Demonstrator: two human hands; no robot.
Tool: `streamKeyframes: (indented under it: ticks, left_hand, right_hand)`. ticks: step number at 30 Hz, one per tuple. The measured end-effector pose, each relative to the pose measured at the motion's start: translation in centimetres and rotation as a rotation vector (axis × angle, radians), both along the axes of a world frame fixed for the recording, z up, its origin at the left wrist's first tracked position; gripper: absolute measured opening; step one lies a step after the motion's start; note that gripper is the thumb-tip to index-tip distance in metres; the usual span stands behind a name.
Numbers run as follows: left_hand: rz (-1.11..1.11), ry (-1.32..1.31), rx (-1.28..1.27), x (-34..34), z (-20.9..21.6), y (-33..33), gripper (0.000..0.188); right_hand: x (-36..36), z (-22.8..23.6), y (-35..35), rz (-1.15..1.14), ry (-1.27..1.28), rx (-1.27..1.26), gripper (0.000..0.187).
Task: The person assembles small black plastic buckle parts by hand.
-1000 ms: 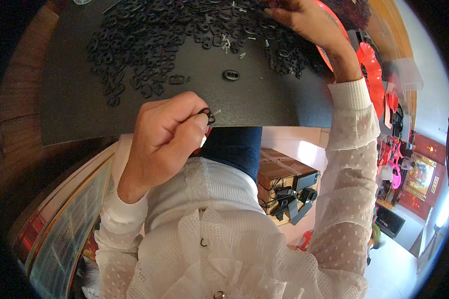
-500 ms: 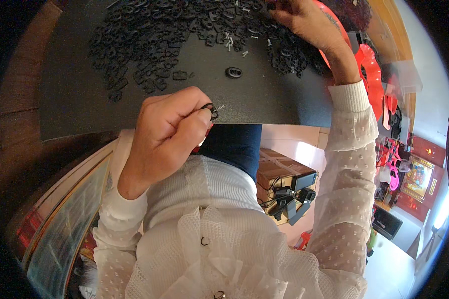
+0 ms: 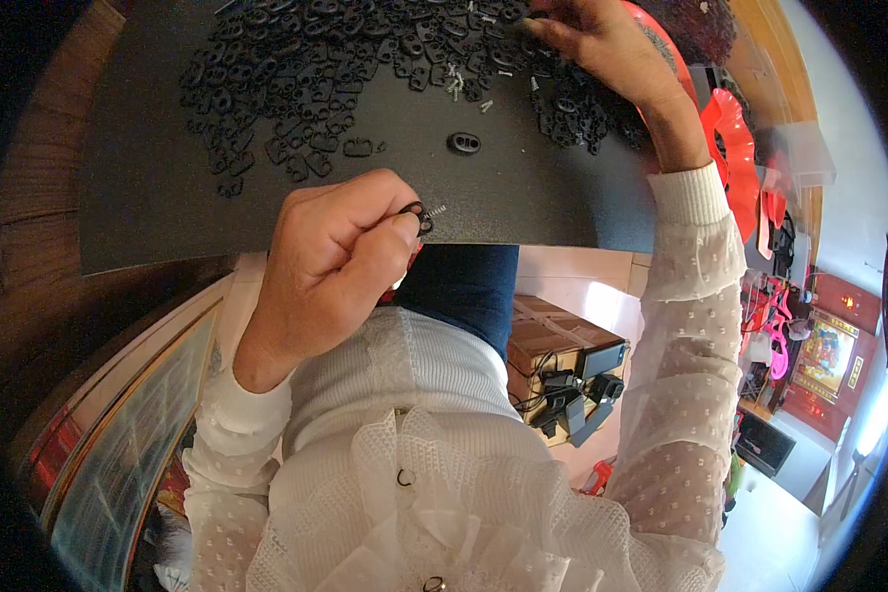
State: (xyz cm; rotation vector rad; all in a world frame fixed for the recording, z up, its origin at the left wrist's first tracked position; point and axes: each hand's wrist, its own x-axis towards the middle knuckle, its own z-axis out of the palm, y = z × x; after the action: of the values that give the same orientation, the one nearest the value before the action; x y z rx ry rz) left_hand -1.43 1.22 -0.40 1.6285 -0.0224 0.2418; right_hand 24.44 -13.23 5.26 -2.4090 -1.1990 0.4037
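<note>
At the near edge of a dark table (image 3: 533, 202), the left hand (image 3: 331, 261) pinches a small black piece (image 3: 425, 226) between thumb and bent forefinger, a thin metal spring (image 3: 436, 211) jutting from it toward the upper right. Farther off, the right hand (image 3: 607, 49) reaches over the heap of black parts (image 3: 276, 69), its fingertips partly cut off by the upper edge; we cannot tell whether it holds anything. A lone black oval (image 3: 464, 143) lies between the two hands, with a scatter of loose springs (image 3: 455, 83) beyond it and a red tray (image 3: 728, 143) by the right wrist. We judge the pinched piece to be light, stiff plastic, smooth enough to slide in the fingers and hardly fragile; the spring looks the delicate part, easily bent or flicked loose. The best hold, we would say, is by the piece's flat faces or outer rim, leaving the spring untouched. Compared with one second earlier, we find the left hand's pinch unchanged and the spring a little higher in the view; the table's near edge also sits slightly higher, and a clear round object at the upper left has gone from sight.
</note>
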Motion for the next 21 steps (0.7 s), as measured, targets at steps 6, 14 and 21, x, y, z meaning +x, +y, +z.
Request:
streamKeyframes:
  ticks: [6,14,21]
  left_hand:
    - [0.018,-0.02,0.023,0.0,0.1,0.0,0.014]
    - [0.028,-0.018,-0.023,0.0,0.0,-0.1,0.014]
    - [0.023,0.033,-0.04,-0.2,0.6,0.0,0.015]
  right_hand:
    - [0.5,-0.8,0.3,0.158,-0.322,-0.024,0.02]
    - [0.9,-0.9,-0.2,-0.074,0.014,0.1,0.029]
    - [-2.9,1.4,-0.5,-0.308,0.512,0.239,0.03]
